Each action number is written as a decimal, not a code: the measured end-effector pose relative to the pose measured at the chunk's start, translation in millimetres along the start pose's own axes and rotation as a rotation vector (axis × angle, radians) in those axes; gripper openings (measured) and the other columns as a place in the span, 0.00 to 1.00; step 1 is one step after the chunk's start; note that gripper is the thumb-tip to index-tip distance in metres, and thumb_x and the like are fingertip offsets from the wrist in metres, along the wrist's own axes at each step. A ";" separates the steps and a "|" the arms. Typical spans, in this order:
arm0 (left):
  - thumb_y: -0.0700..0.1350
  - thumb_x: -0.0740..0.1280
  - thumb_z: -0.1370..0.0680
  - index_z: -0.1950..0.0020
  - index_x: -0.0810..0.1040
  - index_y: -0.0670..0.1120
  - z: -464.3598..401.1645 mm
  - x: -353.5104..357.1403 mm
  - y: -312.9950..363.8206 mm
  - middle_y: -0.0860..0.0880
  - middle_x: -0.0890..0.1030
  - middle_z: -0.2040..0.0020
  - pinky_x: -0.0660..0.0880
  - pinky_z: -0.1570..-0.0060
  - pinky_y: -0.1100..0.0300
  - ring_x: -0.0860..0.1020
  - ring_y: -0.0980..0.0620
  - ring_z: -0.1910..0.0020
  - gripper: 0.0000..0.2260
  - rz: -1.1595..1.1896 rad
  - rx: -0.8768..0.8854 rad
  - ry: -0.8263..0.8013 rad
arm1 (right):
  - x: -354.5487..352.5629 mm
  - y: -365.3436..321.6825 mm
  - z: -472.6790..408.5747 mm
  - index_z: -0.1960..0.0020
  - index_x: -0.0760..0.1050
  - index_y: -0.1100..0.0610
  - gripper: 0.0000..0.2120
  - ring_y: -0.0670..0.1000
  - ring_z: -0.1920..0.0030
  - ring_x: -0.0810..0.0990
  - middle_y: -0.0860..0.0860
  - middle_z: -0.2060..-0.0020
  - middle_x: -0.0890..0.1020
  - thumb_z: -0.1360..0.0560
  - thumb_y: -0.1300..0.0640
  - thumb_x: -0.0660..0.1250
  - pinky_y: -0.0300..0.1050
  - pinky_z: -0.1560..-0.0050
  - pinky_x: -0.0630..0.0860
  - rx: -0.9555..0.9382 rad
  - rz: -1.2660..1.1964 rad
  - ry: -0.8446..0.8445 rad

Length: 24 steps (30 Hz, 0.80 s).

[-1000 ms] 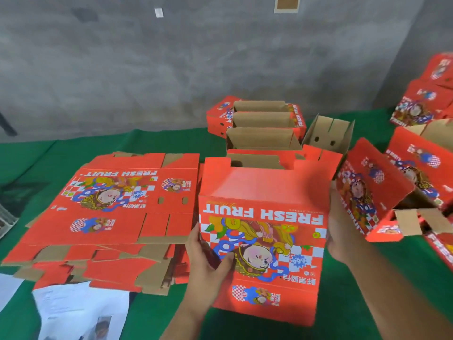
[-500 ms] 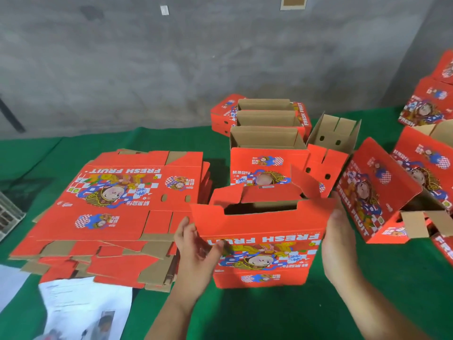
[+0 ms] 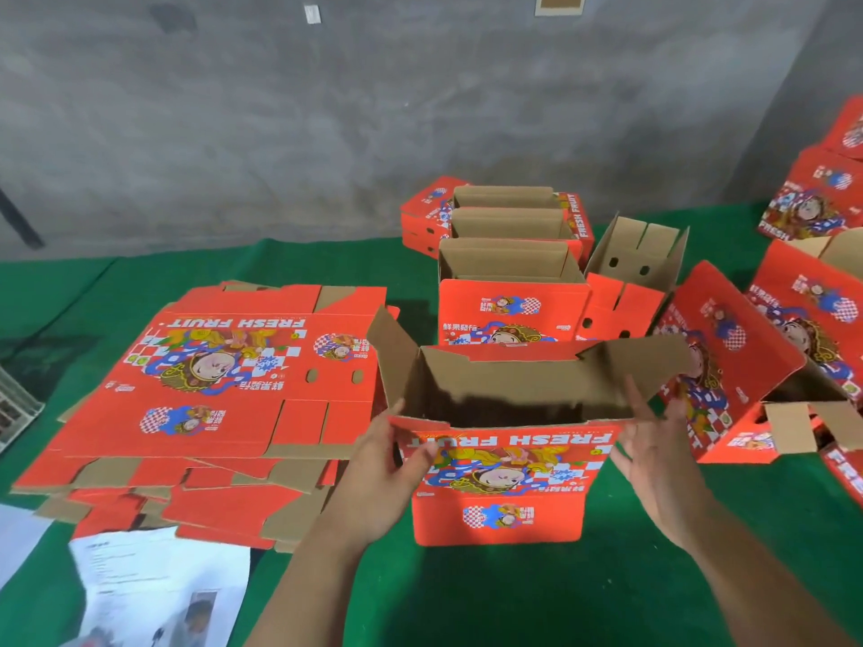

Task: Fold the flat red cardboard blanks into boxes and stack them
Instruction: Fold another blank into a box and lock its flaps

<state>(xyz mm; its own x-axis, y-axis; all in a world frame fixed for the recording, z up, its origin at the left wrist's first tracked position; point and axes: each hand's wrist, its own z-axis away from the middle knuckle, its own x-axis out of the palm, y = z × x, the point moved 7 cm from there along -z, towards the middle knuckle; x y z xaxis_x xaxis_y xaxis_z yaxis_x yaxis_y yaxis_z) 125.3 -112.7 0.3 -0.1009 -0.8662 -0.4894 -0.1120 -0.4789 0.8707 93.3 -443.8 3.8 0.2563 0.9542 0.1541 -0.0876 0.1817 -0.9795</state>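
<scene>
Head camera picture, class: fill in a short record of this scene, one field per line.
Box in work: open box, upright, top flaps up
Left hand: grips its near left corner
Right hand: open, fingers straight at its right edge
Flat blanks: piled on the left
Finished boxes: behind, tops open
Surface: green cloth

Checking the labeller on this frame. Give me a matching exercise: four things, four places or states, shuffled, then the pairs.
Things:
1. box in hand
2. flat blanks
3. printed papers
4. right hand

States:
A. stacked left of the held box
B. lying at the near left corner
C. upright, top flaps open
D. fingers spread at the box's right edge

Pairs: 1-C, 2-A, 3-B, 4-D
</scene>
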 end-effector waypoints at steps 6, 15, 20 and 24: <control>0.61 0.56 0.14 0.44 0.81 0.59 5.3 -17.8 12.9 0.53 0.78 0.57 0.75 0.54 0.57 0.79 0.51 0.55 0.15 0.077 0.121 0.400 | -1.3 6.8 4.1 0.32 0.71 0.31 0.22 0.32 0.41 0.79 0.28 0.43 0.80 0.13 0.41 0.41 0.46 0.31 0.68 0.052 0.195 0.023; 0.48 0.71 0.19 0.21 0.72 0.48 8.2 -12.2 13.3 0.49 0.71 0.55 0.68 0.49 0.50 0.68 0.48 0.53 0.26 -0.169 0.068 0.429 | 18.1 -43.9 16.3 0.24 0.65 0.51 0.36 0.63 0.26 0.59 0.59 0.28 0.63 0.28 0.50 0.76 0.63 0.27 0.60 -0.247 1.017 0.470; 0.54 0.68 0.20 0.21 0.71 0.47 12.8 -10.3 12.3 0.49 0.70 0.56 0.63 0.51 0.53 0.66 0.48 0.55 0.28 -0.285 0.103 0.398 | 64.1 -63.2 5.6 0.31 0.76 0.60 0.26 0.64 0.38 0.76 0.57 0.45 0.83 0.24 0.48 0.70 0.60 0.37 0.72 -0.683 1.341 0.220; 0.57 0.65 0.18 0.21 0.71 0.49 15.8 -1.8 7.2 0.50 0.69 0.53 0.68 0.48 0.49 0.67 0.48 0.52 0.27 -0.264 0.123 0.347 | 73.7 -50.2 -26.4 0.28 0.70 0.52 0.29 0.62 0.27 0.63 0.56 0.33 0.77 0.20 0.34 0.55 0.59 0.28 0.60 -0.424 1.657 0.154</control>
<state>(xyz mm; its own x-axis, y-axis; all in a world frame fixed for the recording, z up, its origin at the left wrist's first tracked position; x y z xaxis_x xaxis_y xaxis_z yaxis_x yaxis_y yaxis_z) 109.1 -112.3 6.7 0.2823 -0.7233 -0.6302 -0.2079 -0.6874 0.6959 142.0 -388.8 60.9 0.2471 0.0103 -0.9689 -0.0998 -0.9944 -0.0361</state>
